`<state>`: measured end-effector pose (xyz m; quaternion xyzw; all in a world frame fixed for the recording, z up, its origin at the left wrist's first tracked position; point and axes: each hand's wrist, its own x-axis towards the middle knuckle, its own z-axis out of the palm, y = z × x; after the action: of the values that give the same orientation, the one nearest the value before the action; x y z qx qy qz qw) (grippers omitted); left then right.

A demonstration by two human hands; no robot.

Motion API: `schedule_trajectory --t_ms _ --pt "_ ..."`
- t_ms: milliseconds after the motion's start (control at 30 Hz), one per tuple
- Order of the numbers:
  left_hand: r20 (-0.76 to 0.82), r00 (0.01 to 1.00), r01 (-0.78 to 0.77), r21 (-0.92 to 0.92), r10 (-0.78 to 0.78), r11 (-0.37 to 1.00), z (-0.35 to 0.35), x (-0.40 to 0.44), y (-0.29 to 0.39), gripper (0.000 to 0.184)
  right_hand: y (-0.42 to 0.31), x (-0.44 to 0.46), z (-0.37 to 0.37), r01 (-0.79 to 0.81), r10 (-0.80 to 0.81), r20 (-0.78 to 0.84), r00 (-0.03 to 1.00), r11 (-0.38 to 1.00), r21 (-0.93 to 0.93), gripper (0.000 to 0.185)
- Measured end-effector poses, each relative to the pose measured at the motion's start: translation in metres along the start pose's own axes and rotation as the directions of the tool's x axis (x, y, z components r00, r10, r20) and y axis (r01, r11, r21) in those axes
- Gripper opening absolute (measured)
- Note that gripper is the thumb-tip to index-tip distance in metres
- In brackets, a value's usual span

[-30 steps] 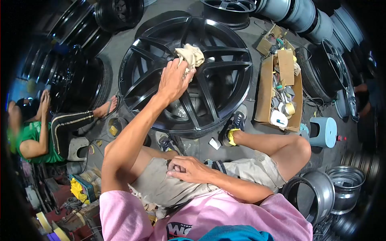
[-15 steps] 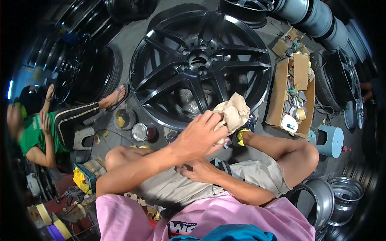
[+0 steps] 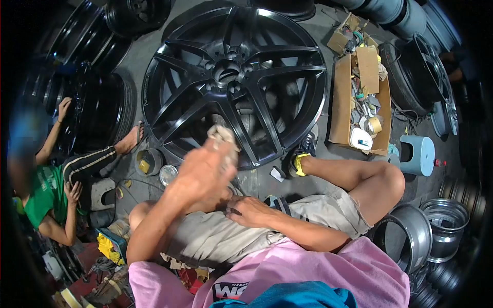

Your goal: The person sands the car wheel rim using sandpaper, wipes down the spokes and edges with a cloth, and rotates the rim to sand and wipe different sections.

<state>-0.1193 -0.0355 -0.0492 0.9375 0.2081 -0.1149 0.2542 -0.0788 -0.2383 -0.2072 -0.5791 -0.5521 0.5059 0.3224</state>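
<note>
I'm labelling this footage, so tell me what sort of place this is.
Probably a wheel workshop: a black wheel sits before the person, whose left hand holds a cloth, and silver rims are grouped to the right.

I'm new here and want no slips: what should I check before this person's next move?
1. Cloth in hand: ok, the left hand holds it.
2. Cloth free of grit: cannot tell, it is blurred.
3. Wheel face up: ok, spokes and hub show.
4. Right hand off the wheel: ok, it rests on the shorts.
5. Neighbour's foot well away from the wheel: not ok, it is close to the rim.
</note>
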Motion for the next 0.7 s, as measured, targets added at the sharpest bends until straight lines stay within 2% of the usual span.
schedule_trajectory --t_ms 33,67,100,133,167,200,233,267,300,333,367,400,433,467,567,600,633,667,700 --pt "0.202 0.978 -0.021 -0.112 0.043 0.994 -0.017 -0.001 0.021 0.035 0.011 0.001 0.006 0.0 0.0 0.004 1.0 1.0 -0.003 0.025" --pt "0.336 0.932 -0.074 -0.186 0.135 0.98 -0.025 0.0 0.027 0.033 0.031 0.003 0.016 0.076 -0.076 0.005 0.997 0.996 -0.051 0.035" --pt "0.445 0.833 -0.179 -0.345 0.329 0.921 -0.023 -0.002 0.022 0.037 0.051 0.001 0.029 0.152 -0.151 0.012 0.988 0.984 -0.097 0.046" --pt "0.44 0.838 -0.171 -0.351 0.323 0.921 -0.021 -0.003 0.027 0.037 0.057 0.0 0.029 0.152 -0.152 -0.005 0.988 0.988 -0.025 0.051" --pt "0.623 0.655 -0.217 -0.387 0.428 0.896 -0.019 -0.002 0.038 0.04 0.063 0.0 0.027 0.13 -0.129 -0.008 0.992 0.987 0.095 0.056" --pt "0.757 0.422 -0.25 -0.432 0.499 0.867 -0.019 -0.003 0.043 0.043 0.06 -0.003 0.02 0.093 -0.095 -0.007 0.996 0.961 0.259 0.06" --pt "0.754 0.434 -0.245 -0.429 0.494 0.87 -0.011 -0.008 0.039 0.043 0.057 -0.003 0.014 0.056 -0.064 0.003 0.998 0.897 0.439 0.065" --pt "0.624 0.56 -0.289 -0.47 0.546 0.834 0.002 -0.012 0.034 0.046 0.052 -0.004 0.007 0.015 -0.05 0.034 0.998 0.747 0.665 0.069" --pt "0.47 0.664 -0.342 -0.499 0.581 0.796 0.005 -0.013 0.032 0.048 0.046 -0.004 0.0 -0.05 -0.039 0.074 0.997 0.431 0.901 0.074" --pt "0.465 0.674 -0.338 -0.497 0.574 0.799 0.005 -0.012 0.029 0.048 0.04 -0.005 -0.008 -0.102 -0.048 0.106 0.993 0.081 0.991 0.079" --pt "0.508 0.674 -0.281 -0.495 0.536 0.822 0.001 -0.008 0.024 0.05 0.034 -0.004 -0.013 -0.137 -0.089 0.123 0.988 -0.181 0.974 0.083" --pt "0.55 0.67 -0.225 -0.49 0.499 0.842 -0.003 -0.004 0.021 0.051 0.028 -0.005 -0.018 -0.172 -0.13 0.132 0.983 -0.38 0.909 0.088" --pt "0.522 0.668 -0.258 -0.505 0.53 0.823 -0.009 -0.007 0.02 0.052 0.025 -0.006 -0.022 -0.202 -0.16 0.138 0.977 -0.522 0.829 0.093" --pt "0.517 0.675 -0.258 -0.503 0.526 0.825 -0.01 -0.007 0.019 0.052 0.027 -0.007 -0.023 -0.227 -0.182 0.144 0.973 -0.605 0.763 0.097" --pt "0.517 0.647 -0.207 -0.588 0.56 0.782 -0.018 -0.007 0.015 0.049 0.057 -0.009 -0.02 -0.287 -0.242 0.162 0.957 -0.692 0.662 0.111" --pt "0.497 0.706 -0.196 -0.547 0.504 0.814 -0.027 -0.009 0.016 0.048 0.068 -0.007 -0.014 -0.313 -0.289 0.156 0.945 -0.651 0.691 0.104" --pt "0.472 0.762 -0.182 -0.503 0.445 0.845 -0.037 -0.011 0.016 0.047 0.078 -0.008 -0.009 -0.29 -0.275 0.13 0.953 -0.694 0.659 0.09" --pt "0.466 0.768 -0.18 -0.501 0.439 0.847 -0.045 -0.014 0.015 0.047 0.053 -0.002 -0.021 -0.266 -0.26 0.103 0.96 -0.734 0.625 0.077" --pt "0.406 0.847 -0.136 -0.459 0.343 0.878 -0.053 -0.018 0.013 0.047 0.029 -0.011 -0.043 -0.233 -0.276 0.167 0.946 -0.225 0.946 0.067"
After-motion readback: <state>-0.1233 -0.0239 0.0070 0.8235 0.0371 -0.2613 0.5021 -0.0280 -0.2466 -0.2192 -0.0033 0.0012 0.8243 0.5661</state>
